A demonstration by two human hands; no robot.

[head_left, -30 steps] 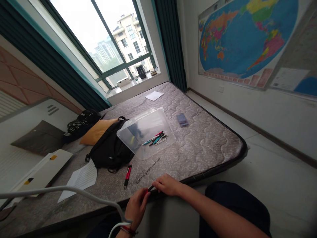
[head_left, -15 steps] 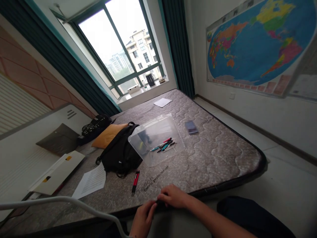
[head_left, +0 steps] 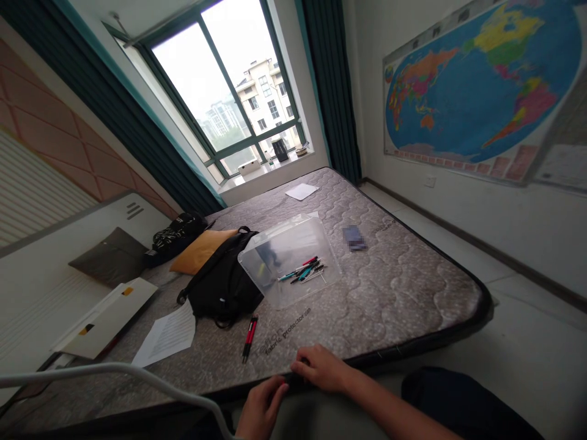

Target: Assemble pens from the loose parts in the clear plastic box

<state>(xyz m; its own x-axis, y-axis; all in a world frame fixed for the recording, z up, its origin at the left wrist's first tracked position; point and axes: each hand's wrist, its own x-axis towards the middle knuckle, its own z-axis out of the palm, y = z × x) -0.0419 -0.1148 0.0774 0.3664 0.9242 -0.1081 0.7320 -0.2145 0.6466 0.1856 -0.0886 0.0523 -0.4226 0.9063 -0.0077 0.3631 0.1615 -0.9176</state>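
At the mattress's near edge, my left hand (head_left: 262, 406) is closed, its thumb and forefinger pinched together. A tiny reddish bit shows at those fingertips; its kind cannot be made out. My right hand (head_left: 323, 368) is curled shut just to the right and slightly farther forward, with a small dark bit showing at its fingers. A narrow gap parts the two hands. Beyond them on the mattress (head_left: 389, 293) lie red and black pens (head_left: 250, 338). Farther off, a clear plastic box (head_left: 293, 244) holds several pens (head_left: 302, 271) in a loose heap.
A black backpack (head_left: 224, 278) leans beside the box, near an orange cushion (head_left: 202, 249). Printed paper (head_left: 167, 336) and a white case (head_left: 107, 318) lie at left. A pale curved tube (head_left: 151, 377) crosses the lower left. A blurred dark item (head_left: 354, 237) lies right of the box.
My hands have drawn slightly apart, the left moving a little down and left. The dark thing between them is now less visible, and a reddish bit shows at my left fingertips.
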